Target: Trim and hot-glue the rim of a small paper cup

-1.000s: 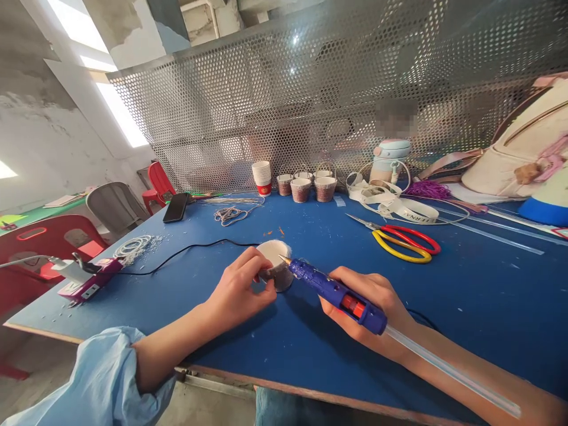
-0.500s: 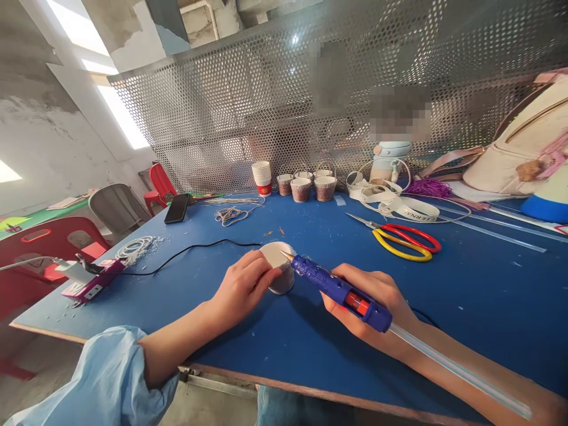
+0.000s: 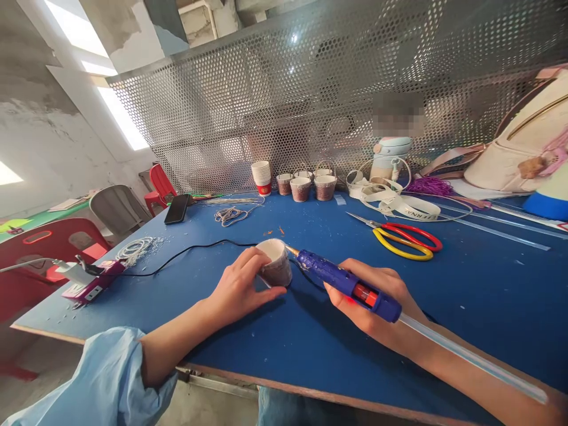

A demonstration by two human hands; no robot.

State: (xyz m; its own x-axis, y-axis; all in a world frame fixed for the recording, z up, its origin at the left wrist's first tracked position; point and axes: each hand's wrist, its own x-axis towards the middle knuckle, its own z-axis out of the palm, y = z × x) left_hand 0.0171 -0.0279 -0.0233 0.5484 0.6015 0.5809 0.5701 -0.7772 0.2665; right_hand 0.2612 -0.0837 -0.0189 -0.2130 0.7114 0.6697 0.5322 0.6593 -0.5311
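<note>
My left hand is closed round a small paper cup with a speckled brown wrap, holding it on the blue table with its mouth tilted up. My right hand grips a blue hot glue gun with a clear glue stick sticking out of its back. The gun's metal tip touches the cup's right rim. A black cord runs left from behind the cup.
Red-and-yellow scissors lie to the right. Several wrapped cups and a stack of paper cups stand at the back by the perforated metal screen. White ribbon, a phone, a power strip, bags at far right, chairs at left.
My left hand has turned the cup from lying with its base toward me to nearly upright. The glue gun has shifted slightly right, its tip staying at the cup.
</note>
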